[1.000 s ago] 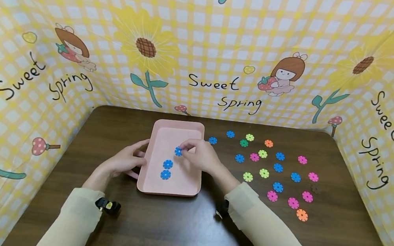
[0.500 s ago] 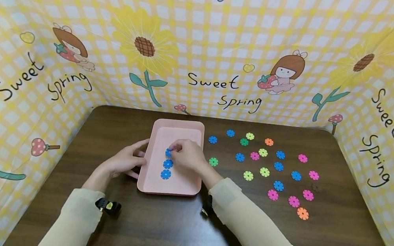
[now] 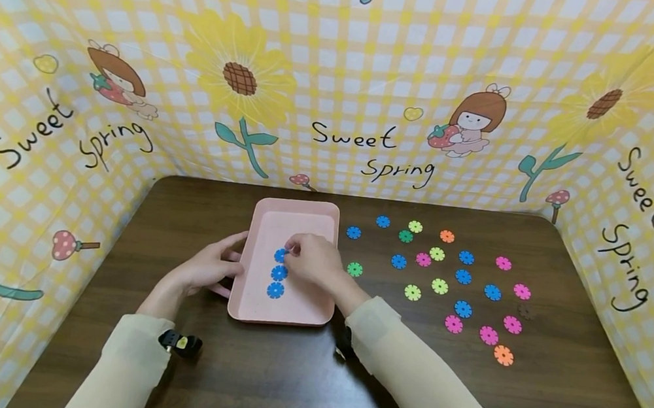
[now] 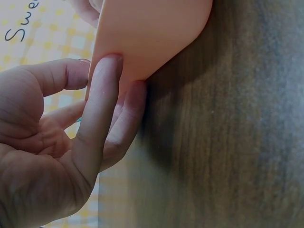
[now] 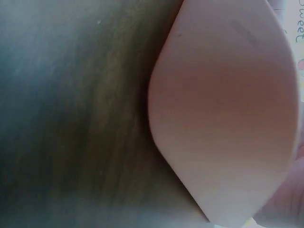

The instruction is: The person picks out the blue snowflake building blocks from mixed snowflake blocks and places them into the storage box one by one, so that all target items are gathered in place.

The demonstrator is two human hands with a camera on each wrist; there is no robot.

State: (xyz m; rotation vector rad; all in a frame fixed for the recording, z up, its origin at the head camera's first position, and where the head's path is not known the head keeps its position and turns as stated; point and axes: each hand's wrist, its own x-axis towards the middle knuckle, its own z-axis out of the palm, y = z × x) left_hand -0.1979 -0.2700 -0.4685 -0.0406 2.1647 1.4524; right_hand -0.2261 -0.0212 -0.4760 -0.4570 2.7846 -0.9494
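Observation:
A pink tray (image 3: 255, 303) lies on the brown table. Inside it, two blue notched plastic discs, a middle disc (image 3: 279, 273) and a lower disc (image 3: 275, 290), form a short column. At the column's far end my right hand (image 3: 315, 262) pinches another blue notched disc (image 3: 281, 255) between thumb and fingertips, its right side hidden by the fingers. My left hand (image 3: 211, 264) rests its extended fingers against the tray's left side. In the left wrist view, the fingers (image 4: 97, 104) touch the outer wall. The tray wall (image 5: 223, 104) fills much of the right wrist view.
Right of the tray, several loose notched discs lie scattered: a green disc (image 3: 354, 269), a yellow disc (image 3: 412, 292), a pink disc (image 3: 488, 335), an orange disc (image 3: 503, 356) and more blue ones. A checked cloth (image 3: 371, 57) surrounds the table (image 3: 262, 382) at the back and sides.
My right hand has carried the pinched blue disc leftward, into line with the two others; over the last half second it barely moved. The left hand stays against the tray.

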